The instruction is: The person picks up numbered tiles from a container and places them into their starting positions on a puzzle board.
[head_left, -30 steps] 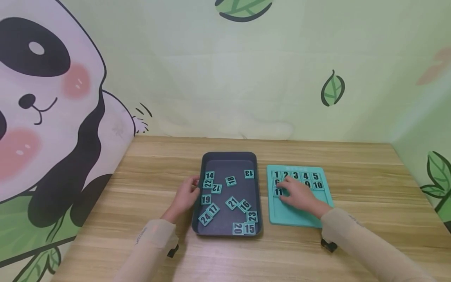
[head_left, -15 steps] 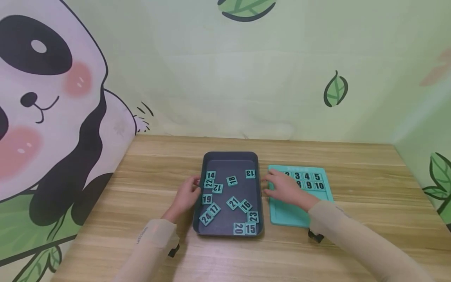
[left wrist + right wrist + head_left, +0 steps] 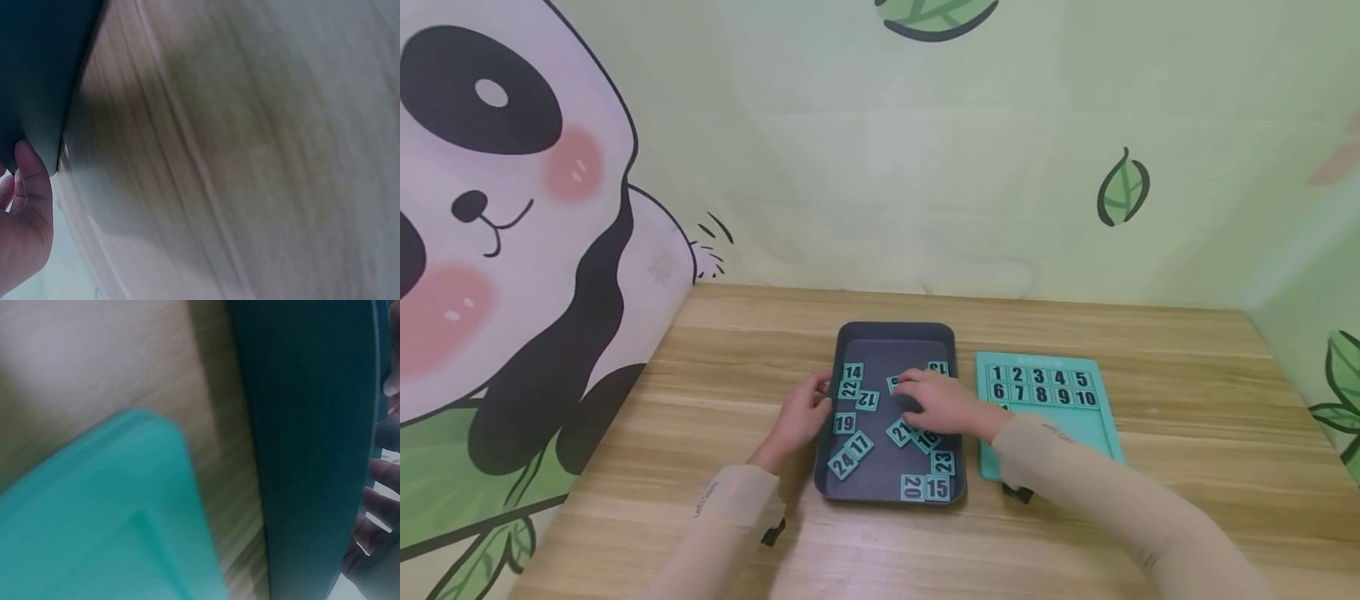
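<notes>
My left hand (image 3: 797, 415) rests at the left side of a dark tray (image 3: 895, 331), thumb and fingertips against its outer wall; the left wrist view shows the thumb (image 3: 34, 172) touching this wall. Square number tiles lie scattered in the tray. My right hand (image 3: 943, 402) is over the tray's right half, with its fingertips by a partly covered tile (image 3: 892, 384) and thumb and index finger apart. Beneath the thumb lie tile 21 (image 3: 901, 431) and the partly hidden tile 16 (image 3: 928, 440). Whether the fingers touch any tile cannot be made out.
A teal number board (image 3: 1086, 422) lies right of the tray, with tiles 1 to 10 in its top two rows and tile 11 mostly behind the right sleeve (image 3: 1060, 454). The wooden table (image 3: 760, 333) meets a wall with a painted panda (image 3: 587, 250).
My right hand has moved left from the board, across the tray's right rim, to over the tiles. The left hand has stayed at the tray's side. The head view has shifted slightly.
</notes>
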`<state>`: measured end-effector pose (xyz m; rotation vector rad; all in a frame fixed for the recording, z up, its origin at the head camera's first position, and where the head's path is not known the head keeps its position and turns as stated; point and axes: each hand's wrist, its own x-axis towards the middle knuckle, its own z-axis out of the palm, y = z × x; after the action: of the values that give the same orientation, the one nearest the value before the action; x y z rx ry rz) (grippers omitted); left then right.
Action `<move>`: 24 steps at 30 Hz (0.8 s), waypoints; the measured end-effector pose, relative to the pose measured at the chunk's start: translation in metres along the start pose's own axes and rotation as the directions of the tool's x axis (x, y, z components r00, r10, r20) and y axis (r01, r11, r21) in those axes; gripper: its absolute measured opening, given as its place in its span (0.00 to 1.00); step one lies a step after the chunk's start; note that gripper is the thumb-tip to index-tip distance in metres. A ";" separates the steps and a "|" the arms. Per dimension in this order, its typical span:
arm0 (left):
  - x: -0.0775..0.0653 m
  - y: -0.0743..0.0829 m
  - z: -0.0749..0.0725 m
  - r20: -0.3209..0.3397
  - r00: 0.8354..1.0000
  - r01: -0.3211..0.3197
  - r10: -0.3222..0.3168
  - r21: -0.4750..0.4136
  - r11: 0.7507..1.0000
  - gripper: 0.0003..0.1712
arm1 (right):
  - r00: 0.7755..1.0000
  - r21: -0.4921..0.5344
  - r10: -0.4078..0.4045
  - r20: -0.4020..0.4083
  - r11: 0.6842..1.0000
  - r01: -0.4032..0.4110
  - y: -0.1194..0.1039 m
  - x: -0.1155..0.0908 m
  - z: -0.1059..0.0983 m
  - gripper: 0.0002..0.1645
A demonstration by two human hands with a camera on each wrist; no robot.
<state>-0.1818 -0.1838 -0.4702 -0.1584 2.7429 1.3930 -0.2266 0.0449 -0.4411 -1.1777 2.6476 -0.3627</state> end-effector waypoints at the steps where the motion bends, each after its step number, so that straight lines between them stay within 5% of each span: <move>1: 0.000 0.000 0.000 -0.002 1.000 -0.002 0.002 0.000 1.000 0.24 | 1.000 -0.008 -0.008 0.005 1.000 0.008 -0.002 0.002 0.002 0.25; 11: 0.000 -0.002 0.000 0.000 1.000 0.003 -0.003 -0.007 1.000 0.24 | 0.997 -0.156 -0.051 0.064 0.986 0.061 -0.015 0.019 0.015 0.30; 24: -0.001 0.001 0.000 0.014 1.000 0.027 -0.027 -0.016 0.999 0.24 | 0.995 -0.195 -0.055 0.082 0.978 0.070 -0.016 0.019 0.021 0.26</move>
<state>-0.1809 -0.1836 -0.4695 -0.1855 2.7085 1.4043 -0.2220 0.0172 -0.4577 -1.3075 2.6330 -0.0633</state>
